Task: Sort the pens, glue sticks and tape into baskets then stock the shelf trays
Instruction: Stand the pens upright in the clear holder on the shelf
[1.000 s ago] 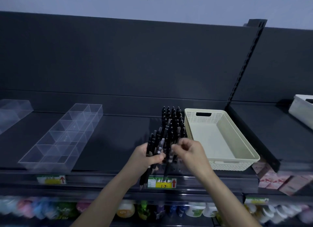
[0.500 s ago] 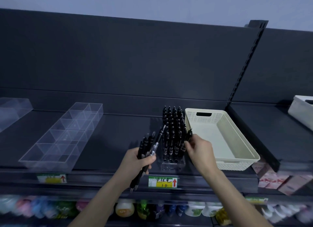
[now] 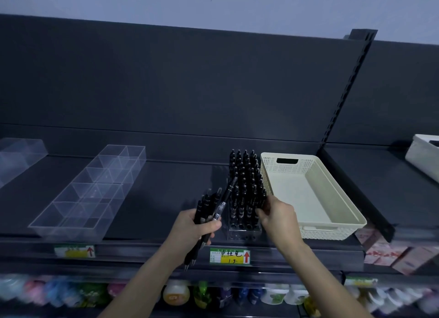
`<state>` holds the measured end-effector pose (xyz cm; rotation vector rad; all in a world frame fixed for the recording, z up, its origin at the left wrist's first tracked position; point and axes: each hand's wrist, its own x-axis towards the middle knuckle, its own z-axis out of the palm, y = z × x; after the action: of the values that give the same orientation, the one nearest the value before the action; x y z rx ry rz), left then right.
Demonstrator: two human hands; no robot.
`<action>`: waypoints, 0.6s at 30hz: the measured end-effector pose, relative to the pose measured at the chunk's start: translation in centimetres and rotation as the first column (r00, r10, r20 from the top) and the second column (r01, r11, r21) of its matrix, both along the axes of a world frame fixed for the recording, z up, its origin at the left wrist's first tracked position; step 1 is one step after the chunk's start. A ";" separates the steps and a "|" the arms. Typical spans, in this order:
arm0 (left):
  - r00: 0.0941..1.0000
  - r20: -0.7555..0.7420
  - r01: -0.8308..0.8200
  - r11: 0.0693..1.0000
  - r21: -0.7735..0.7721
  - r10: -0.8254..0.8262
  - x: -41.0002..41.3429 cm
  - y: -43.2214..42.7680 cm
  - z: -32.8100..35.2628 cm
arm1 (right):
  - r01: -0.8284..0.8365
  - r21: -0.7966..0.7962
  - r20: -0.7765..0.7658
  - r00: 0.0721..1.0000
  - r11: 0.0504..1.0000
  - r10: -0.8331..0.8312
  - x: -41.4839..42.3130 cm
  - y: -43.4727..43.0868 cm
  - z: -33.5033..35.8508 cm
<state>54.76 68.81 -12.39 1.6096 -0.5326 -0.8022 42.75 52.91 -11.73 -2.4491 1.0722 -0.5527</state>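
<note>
We can read one tag (image 3: 230, 256) on the front rail of the shelf (image 3: 152, 252), just below the pens (image 3: 245, 182). It has 中性笔 handwritten over 1.5 on its yellow field and a red up arrow at its right end (the small print at its left is illegible). The left tag (image 3: 74, 250) gives us only a red up arrow, as its writing is blurred. The right tag (image 3: 361, 281) and the bottle labels (image 3: 175, 294) are too blurred to read.

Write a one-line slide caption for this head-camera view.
Left hand grips a bundle of black pens; right hand touches the pens standing in a clear rack beside an empty cream basket.
</note>
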 end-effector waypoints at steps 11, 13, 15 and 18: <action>0.996 0.031 0.090 0.993 -0.071 -0.088 -1.2 -1.0 1.0 | -0.218 0.435 0.370 0.928 0.874 0.047 0.8 4.2 3.1; 0.993 0.028 0.120 0.991 -0.063 -0.118 -1.4 -1.1 1.2 | -0.299 0.616 0.435 0.901 0.729 0.003 0.8 4.2 3.0; 0.989 0.011 0.147 0.987 -0.062 -0.146 -1.4 -1.1 1.2 | -0.385 0.710 0.505 0.862 0.590 -0.045 0.6 4.1 3.2; 0.985 -0.034 0.167 0.981 -0.094 -0.171 -1.1 -1.0 1.1 | -0.455 0.745 0.569 0.815 0.488 -0.108 0.5 3.9 3.3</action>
<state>53.62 67.81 -11.27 1.4746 -0.6729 -0.9229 43.22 56.81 -8.39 -1.3173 0.5704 -0.4391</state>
